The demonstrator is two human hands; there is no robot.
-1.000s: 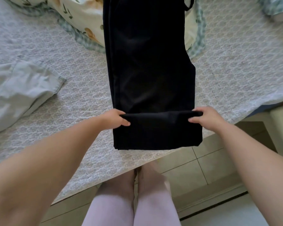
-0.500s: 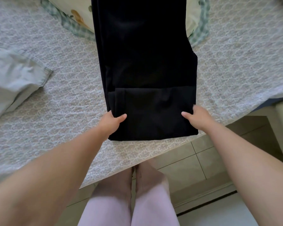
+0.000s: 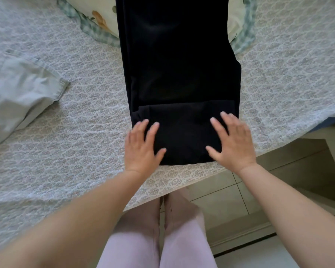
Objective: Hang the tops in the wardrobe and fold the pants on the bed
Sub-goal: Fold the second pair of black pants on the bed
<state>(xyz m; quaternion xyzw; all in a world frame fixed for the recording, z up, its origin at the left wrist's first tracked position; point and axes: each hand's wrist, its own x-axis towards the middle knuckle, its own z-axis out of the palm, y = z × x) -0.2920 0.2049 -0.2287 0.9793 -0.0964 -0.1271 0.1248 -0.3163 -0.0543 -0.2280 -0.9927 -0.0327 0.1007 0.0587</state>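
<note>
Patterned grey-white bedspread (image 3: 89,117) covers the bed and fills most of the frame, ending at a near edge that runs diagonally from lower left to the right side. Black pants (image 3: 178,74) lie lengthwise down the centre of the frame, their far end reaching past the top edge; the near end is turned back on itself into a flat folded panel just above the bed's edge. Both hands lie flat on that panel with fingers straight and spread: the left hand (image 3: 140,147) on its left side, partly over the bedspread, the right hand (image 3: 233,141) on its right side, the two well apart and gripping nothing. Under the pants at the top of the frame lies a floral quilt with a green checked border (image 3: 97,26). At centre left a pale grey-green garment (image 3: 17,93) lies crumpled on the bedspread, apart from the pants. Below the bed's edge, at bottom centre, the person's legs in light pink trousers (image 3: 157,244) stand on a pale tiled floor (image 3: 220,200).
</note>
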